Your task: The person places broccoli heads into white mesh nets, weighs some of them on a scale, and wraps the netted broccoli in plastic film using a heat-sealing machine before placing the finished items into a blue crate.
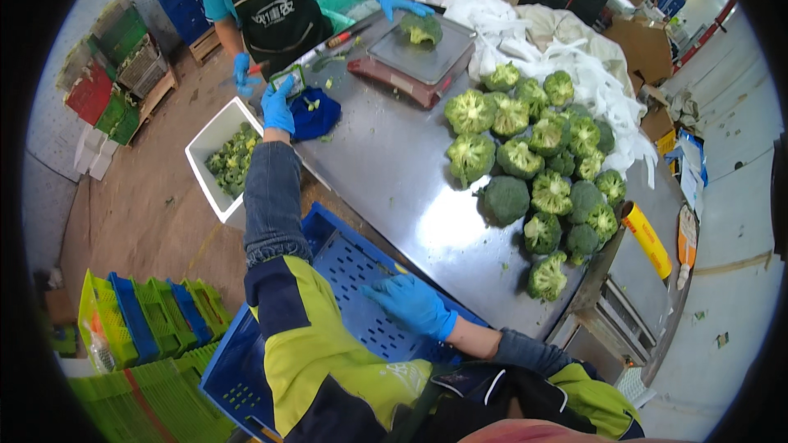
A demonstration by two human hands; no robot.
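Observation:
My left hand (279,108), in a blue glove, reaches forward over the far left end of the metal table. Its fingers are closed on a small flat thing with a green edge (289,80), whose kind I cannot make out. Just beside it lies a bunched dark blue cloth (317,115) with green scraps on it. Low over the blue crate (279,344), my gloved right hand (408,303) is closed around what looks like a knife (400,269). A yellow bit and a thin dark length of it show; the glove hides the rest.
Many broccoli heads (548,138) are piled on the table (394,184). A co-worker's gloved hand (402,5) touches a broccoli head (421,29) on the scale (419,57). A white box (197,152) holds broccoli pieces. Green crates (148,394) stand at lower left.

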